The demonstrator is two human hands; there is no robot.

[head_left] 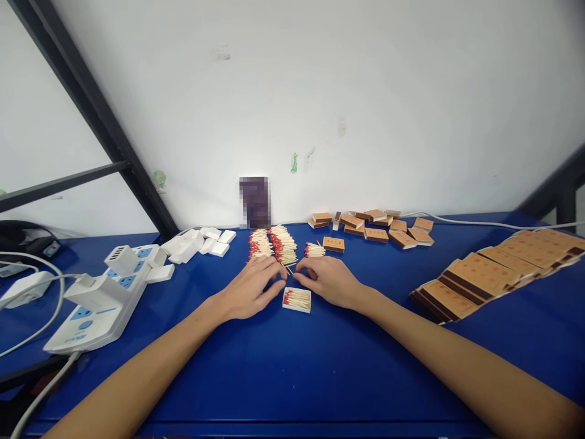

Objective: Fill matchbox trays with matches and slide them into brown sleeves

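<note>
My left hand point(253, 286) hovers at the near edge of the piles of red-headed matches point(284, 245), with thumb and index finger apart and nothing seen between them. Opposite it is my right hand point(329, 281), its fingers curved and thumb tip apart from the index. A few loose matchsticks point(289, 269) lie between the two hands. Just below them sits a white matchbox tray point(297, 310) holding several matches. Beyond my right hand there is a smaller bunch of matches point(314, 249), next to a closed matchbox point(333, 244).
Several orange matchboxes point(376, 235) are heaped along the wall. Flat matchbox sleeves point(491, 271) overlap at the right. White empty trays point(186, 246) lie at the left, near a power strip point(103, 326) with plugs and cables. A blurred dark object point(255, 202) stands against the wall.
</note>
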